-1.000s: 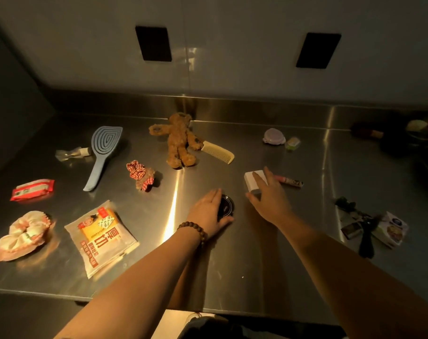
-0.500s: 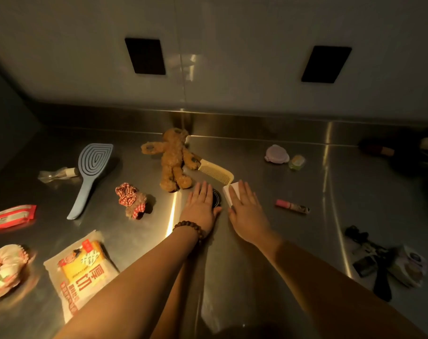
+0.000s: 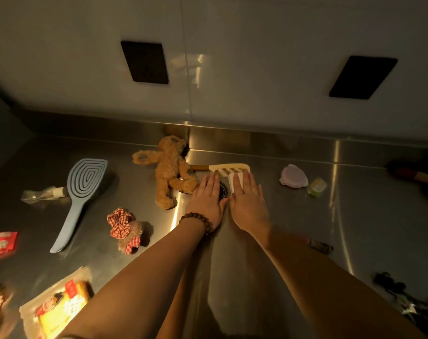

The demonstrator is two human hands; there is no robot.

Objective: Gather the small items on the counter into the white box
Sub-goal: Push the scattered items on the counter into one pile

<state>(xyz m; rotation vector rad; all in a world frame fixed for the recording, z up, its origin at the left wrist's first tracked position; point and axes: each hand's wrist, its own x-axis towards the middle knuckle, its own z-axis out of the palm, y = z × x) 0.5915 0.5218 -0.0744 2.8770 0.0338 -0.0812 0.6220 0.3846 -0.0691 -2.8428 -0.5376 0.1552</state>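
Note:
My left hand [image 3: 207, 200], with a bead bracelet on its wrist, lies flat over a black round tin [image 3: 223, 190] on the steel counter [image 3: 306, 216]. Beside it, my right hand [image 3: 248, 204] lies flat on a small white box [image 3: 233, 181], whose far corner shows past the fingertips. Neither hand grips. The box touches a cream comb [image 3: 229, 168]. Just left of my left hand lies a brown teddy bear [image 3: 170, 174]. More small items lie around: a blue hairbrush [image 3: 82, 187], a red check scrunchie [image 3: 121, 222], a lilac round case [image 3: 293, 176] and a pink tube [image 3: 315, 244].
A snack packet [image 3: 58, 311], a red sachet [image 3: 1, 243] and a wrapped little bottle [image 3: 44, 193] lie at the left. Black clips [image 3: 401, 299] sit at the right edge. A small yellow-green pot [image 3: 317, 187] is by the lilac case. The wall rises behind the counter.
Both hands have slid away from me across the counter, taking the black tin and the white box up to the comb and the teddy bear. The pink tube stayed behind.

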